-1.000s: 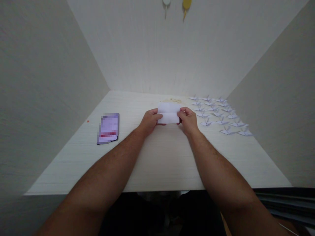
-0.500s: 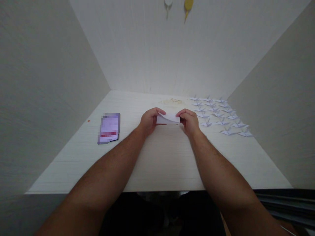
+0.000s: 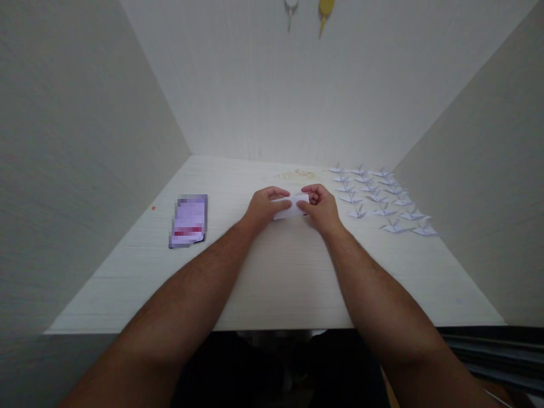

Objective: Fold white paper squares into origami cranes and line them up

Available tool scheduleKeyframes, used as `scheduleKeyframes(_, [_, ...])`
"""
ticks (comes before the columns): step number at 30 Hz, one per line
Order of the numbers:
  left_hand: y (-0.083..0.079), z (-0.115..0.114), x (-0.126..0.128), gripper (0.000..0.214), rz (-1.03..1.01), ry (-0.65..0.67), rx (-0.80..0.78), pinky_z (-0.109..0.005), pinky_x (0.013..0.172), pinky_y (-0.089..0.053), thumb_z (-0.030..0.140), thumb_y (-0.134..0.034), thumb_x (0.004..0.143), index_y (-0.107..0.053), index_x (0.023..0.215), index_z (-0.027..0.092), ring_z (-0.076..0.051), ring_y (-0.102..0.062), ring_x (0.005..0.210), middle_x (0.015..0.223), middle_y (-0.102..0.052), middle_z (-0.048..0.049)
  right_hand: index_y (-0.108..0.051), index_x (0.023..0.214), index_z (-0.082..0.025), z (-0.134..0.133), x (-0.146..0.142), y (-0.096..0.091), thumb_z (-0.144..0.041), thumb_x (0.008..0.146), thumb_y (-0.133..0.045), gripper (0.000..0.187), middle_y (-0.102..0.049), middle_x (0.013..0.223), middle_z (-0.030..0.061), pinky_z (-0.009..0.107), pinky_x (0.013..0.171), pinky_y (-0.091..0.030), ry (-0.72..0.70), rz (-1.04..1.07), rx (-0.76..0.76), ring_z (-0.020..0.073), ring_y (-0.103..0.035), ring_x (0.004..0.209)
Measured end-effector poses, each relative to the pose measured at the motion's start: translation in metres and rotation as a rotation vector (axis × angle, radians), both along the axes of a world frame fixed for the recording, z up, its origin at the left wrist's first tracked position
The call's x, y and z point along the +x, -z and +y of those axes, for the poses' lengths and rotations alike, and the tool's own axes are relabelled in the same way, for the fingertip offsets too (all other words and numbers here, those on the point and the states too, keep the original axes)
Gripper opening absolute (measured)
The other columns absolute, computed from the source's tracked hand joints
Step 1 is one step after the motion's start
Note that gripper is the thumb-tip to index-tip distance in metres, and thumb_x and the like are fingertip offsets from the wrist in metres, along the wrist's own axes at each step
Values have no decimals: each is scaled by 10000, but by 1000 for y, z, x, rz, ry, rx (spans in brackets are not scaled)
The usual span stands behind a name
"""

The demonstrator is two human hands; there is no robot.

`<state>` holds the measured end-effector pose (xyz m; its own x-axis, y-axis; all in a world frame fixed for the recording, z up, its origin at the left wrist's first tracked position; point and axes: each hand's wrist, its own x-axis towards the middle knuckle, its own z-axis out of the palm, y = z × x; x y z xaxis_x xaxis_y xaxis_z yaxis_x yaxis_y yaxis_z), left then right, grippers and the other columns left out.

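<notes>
A small white sheet of paper [image 3: 293, 206], folded in half, lies flat on the white table [image 3: 280, 277] at its middle. My left hand [image 3: 262, 208] pinches its left end, fingers curled over the top edge. My right hand [image 3: 322, 208] presses on its right part, thumb and fingertips closed on the fold. Both hands rest on the tabletop, close together.
Several small folded white paper cranes [image 3: 378, 199] stand in rows at the right back of the table. A purple pack [image 3: 189, 220] lies at the left. White walls close the table in on three sides. A faint stain [image 3: 300, 174] marks the back.
The paper's upper half came down onto the lower half, so the sheet is now folded flat. My right hand moved left along it and both hands press it onto the table.
</notes>
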<state>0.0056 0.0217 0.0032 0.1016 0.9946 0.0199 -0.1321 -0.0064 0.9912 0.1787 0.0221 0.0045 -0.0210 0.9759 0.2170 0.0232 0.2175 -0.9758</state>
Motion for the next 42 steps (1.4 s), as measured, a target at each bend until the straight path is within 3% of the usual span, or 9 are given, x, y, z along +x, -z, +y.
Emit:
scheduleKeyframes(3, [2, -2, 0, 321, 70, -2, 31, -264, 580, -472, 282, -815, 583, -710, 863, 164, -141, -619, 611, 782, -721, -42, -639, 930, -201, -3, -2, -3, -285, 606, -742, 350, -621, 643, -50, 249, 489, -432, -10, -38, -39, 109, -526, 521])
scheduleKeyframes(6, [0, -3, 0, 287, 83, -25, 35, -249, 551, -460, 291, -801, 594, -707, 832, 161, -134, -607, 590, 742, -711, -34, -638, 717, -186, -5, -2, -4, -321, 641, -729, 180, -589, 570, -38, 240, 459, -389, 6, -134, -49, 101, -493, 485])
scheduleKeyframes(9, [-3, -4, 1, 273, 133, -29, 39, -235, 523, -441, 310, -787, 602, -700, 804, 148, -124, -587, 566, 699, -694, -31, -601, 616, -183, -5, -1, -2, -347, 675, -711, 206, -544, 509, -45, 226, 437, -340, 49, -191, -25, 90, -460, 455])
scheduleKeyframes(18, [-5, -3, 3, 187, 260, -52, 56, -221, 473, -378, 312, -654, 666, -694, 713, 135, -105, -515, 507, 576, -601, 4, -750, 859, -155, -6, -1, -4, -376, 701, -686, 280, -668, 648, -2, 230, 476, -403, -5, -174, 0, 101, -506, 511])
scheduleKeyframes(30, [-5, -2, 0, 164, 353, 5, 89, -221, 477, -355, 297, -624, 647, -655, 625, 138, -100, -490, 511, 553, -574, 9, -715, 720, -162, -4, 1, 0, -345, 687, -719, 186, -648, 610, -9, 233, 483, -421, -1, -162, 1, 106, -524, 517])
scheduleKeyframes(38, [-3, 1, 0, 112, 265, -58, 58, -220, 461, -346, 260, -602, 624, -597, 582, 156, -95, -466, 487, 521, -523, 29, -774, 886, -185, -4, 0, 0, -348, 707, -713, 249, -658, 588, -16, 227, 464, -426, -108, -101, -8, 97, -539, 482])
scheduleKeyframes(42, [-1, 4, 0, 95, 241, -101, 35, -224, 449, -331, 250, -602, 608, -598, 584, 158, -99, -463, 478, 517, -517, 25, -782, 833, -197, -5, -3, 1, -270, 671, -714, 191, -661, 565, -15, 224, 470, -431, -94, -63, 10, 100, -571, 486])
